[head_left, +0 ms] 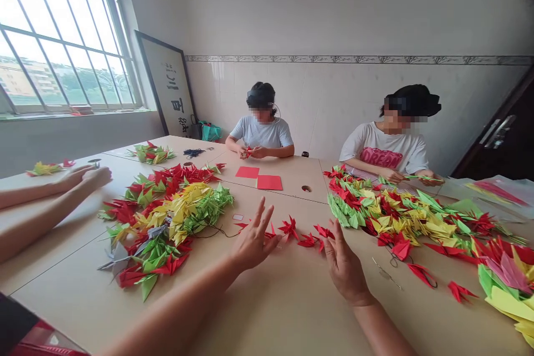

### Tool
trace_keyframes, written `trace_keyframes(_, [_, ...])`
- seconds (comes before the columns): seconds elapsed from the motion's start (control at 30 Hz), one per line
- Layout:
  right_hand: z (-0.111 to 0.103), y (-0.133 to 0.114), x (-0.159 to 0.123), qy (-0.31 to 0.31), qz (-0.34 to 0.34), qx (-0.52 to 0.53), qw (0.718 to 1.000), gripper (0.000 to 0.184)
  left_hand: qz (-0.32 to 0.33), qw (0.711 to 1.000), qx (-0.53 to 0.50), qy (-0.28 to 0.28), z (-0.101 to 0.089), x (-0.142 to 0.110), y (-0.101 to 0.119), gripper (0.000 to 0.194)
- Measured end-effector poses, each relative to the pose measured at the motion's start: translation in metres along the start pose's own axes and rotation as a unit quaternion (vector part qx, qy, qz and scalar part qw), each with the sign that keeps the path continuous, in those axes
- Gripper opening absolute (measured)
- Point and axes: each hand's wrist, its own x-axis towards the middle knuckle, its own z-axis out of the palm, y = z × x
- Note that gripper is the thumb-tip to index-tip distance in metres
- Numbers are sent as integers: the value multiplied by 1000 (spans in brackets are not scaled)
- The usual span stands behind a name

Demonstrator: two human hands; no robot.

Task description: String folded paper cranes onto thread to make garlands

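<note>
Several red folded paper cranes (pixel 288 227) lie in a loose row on the table in front of me. My left hand (pixel 255 242) hovers by the row's left end, fingers spread, with nothing visible in it. At the right end is my right hand (pixel 345 267), fingers stretched out and upright, close to a red crane (pixel 324 231); I cannot tell whether they touch. A pile of yellow, green and red cranes (pixel 187 208) sits left of my left hand, a dark thread (pixel 217 230) trailing from it. A thin metal needle-like tool (pixel 387 274) rests right of my right hand.
Red paper squares (pixel 269 182) lie mid-table near a round hole (pixel 306 188). A big heap of cranes (pixel 400 211) covers the right side. Two people sit opposite, handling folded paper. Another person's forearms (pixel 58 194) rest at the left. A smaller crane pile (pixel 151 152) stands farther back.
</note>
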Motion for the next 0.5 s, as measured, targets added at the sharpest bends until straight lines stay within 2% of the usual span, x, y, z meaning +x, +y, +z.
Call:
trace_keyframes(0.07, [1, 0, 0, 0, 0, -37, 999, 57, -18, 999, 38, 17, -10, -4, -12, 69])
trace_keyframes(0.17, [0, 5, -1, -13, -46, -102, 994, 37, -27, 996, 84, 21, -24, -7, -28, 50])
trace_keyframes(0.23, [0, 11, -3, 1, -55, -71, 996, 40, -46, 997, 55, 9, -30, -8, -36, 39])
trace_keyframes(0.27, [0, 14, -4, 2, -35, -48, 998, 42, -58, 998, 25, 3, -31, -9, -39, 38])
trace_keyframes(0.37, [1, 18, -5, 9, 5, -11, 1000, 54, -98, 993, -67, 0, -33, -10, -45, 49])
trace_keyframes(0.43, [2, 17, -4, 17, 1, -48, 999, 58, -112, 990, -85, -5, -33, -12, -47, 62])
trace_keyframes(0.5, [4, 16, -3, 5, -13, -115, 993, 55, -103, 991, -75, -38, -33, -13, -49, 70])
